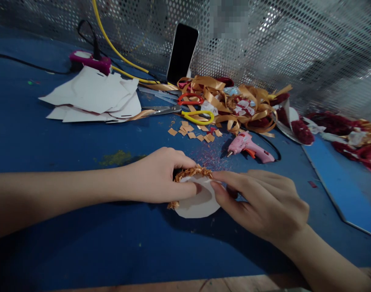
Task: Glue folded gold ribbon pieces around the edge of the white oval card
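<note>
A rounded white card piece (199,207) is held just over the blue table, its far and left edge lined with crinkled golden-brown ribbon trim (193,172). My left hand (164,178) grips the card from the left, thumb lying across its face and fingers behind the trimmed edge. At the right end of the trim, my right hand (258,198) pinches the edge between thumb and forefinger. Beyond my hands lie small cut squares of golden ribbon (185,129). A pink glue gun (248,147) rests on its side past my right hand.
Scissors (176,109) with red and yellow handles lie beside stacked white card shapes (91,95). Tangled golden ribbon (216,84) piles up behind. A phone (182,52) leans against the perforated metal mesh (136,28). A purple power socket (91,61) and a light-blue board (340,182) flank the area.
</note>
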Motion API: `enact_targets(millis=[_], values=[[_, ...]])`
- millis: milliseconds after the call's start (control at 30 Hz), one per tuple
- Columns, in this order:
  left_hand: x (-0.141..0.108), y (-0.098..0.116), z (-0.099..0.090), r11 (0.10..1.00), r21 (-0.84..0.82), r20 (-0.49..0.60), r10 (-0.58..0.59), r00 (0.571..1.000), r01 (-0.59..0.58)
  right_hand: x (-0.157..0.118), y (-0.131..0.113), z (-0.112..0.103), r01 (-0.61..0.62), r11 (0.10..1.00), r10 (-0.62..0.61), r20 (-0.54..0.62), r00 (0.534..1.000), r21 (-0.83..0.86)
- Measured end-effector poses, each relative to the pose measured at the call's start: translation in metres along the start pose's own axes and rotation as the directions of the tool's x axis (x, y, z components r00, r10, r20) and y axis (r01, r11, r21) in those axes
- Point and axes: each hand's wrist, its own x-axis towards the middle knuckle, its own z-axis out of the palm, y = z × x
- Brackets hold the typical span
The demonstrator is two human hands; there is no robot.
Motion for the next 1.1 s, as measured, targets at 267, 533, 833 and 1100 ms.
enact_targets(millis=[267,533,833,1100], values=[[0.0,0.002,0.001,1.0,0.007,0.012,0.0,1.0,0.0,0.003,-0.003,0.0,-0.033,0.999,0.033,-0.019,0.999,-0.017],[0.0,0.0,0.0,1.0,0.003,0.023,0.009,1.0,-0.009,0.002,-0.002,0.0,-0.048,0.999,0.048,-0.011,0.999,0.016],[0.0,0.0,0.0,0.999,-0.01,-0.05,-0.037,0.998,0.037,-0.006,-0.009,-0.011,-0.415,0.904,0.422,-0.065,0.904,0.101],[0.0,0.003,-0.002,1.0,0.006,0.02,0.003,1.0,-0.003,0.003,-0.008,-0.002,-0.378,0.855,0.376,0.078,0.923,0.356]])
